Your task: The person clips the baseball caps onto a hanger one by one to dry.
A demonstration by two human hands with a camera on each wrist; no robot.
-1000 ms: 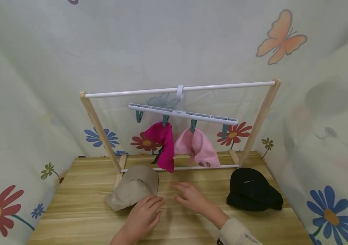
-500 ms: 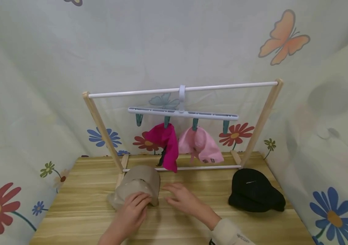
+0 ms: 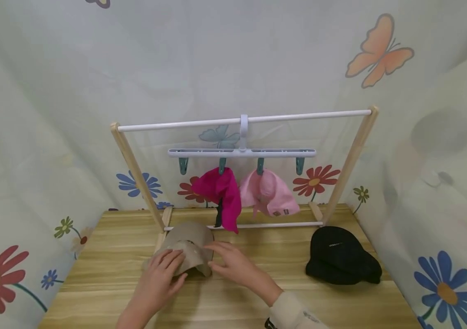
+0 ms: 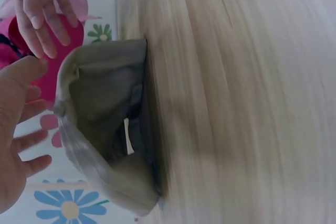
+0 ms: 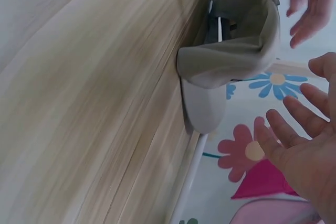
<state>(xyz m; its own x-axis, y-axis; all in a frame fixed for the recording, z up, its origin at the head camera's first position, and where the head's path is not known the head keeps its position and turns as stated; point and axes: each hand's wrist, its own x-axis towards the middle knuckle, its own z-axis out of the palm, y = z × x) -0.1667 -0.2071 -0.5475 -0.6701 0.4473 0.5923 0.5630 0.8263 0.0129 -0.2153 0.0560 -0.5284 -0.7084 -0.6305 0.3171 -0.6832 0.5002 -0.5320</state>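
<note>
A beige baseball cap (image 3: 192, 233) lies on the wooden table at the left foot of the rack, its hollow underside (image 4: 100, 98) facing the left wrist camera. My left hand (image 3: 157, 278) hovers over the cap's near left side, fingers loosely bent; the left wrist view shows a gap between them. My right hand (image 3: 233, 265) is at the cap's right side, fingers spread and holding nothing; in the right wrist view this hand (image 5: 310, 150) is apart from the cap. Part of the cap is hidden behind the left hand in the head view.
A white clip hanger (image 3: 241, 153) hangs from the rack's top rod (image 3: 307, 117). Its green clips hold a magenta cap (image 3: 227, 196) and a pink cap (image 3: 272, 194); the outer clips hang bare. A black cap (image 3: 340, 256) lies on the table (image 3: 274, 297) at the right.
Both hands have moved left, the left one over the beige cap and the right one up to its side. The hanger has swung from slanted to level, with its hanging caps.
</note>
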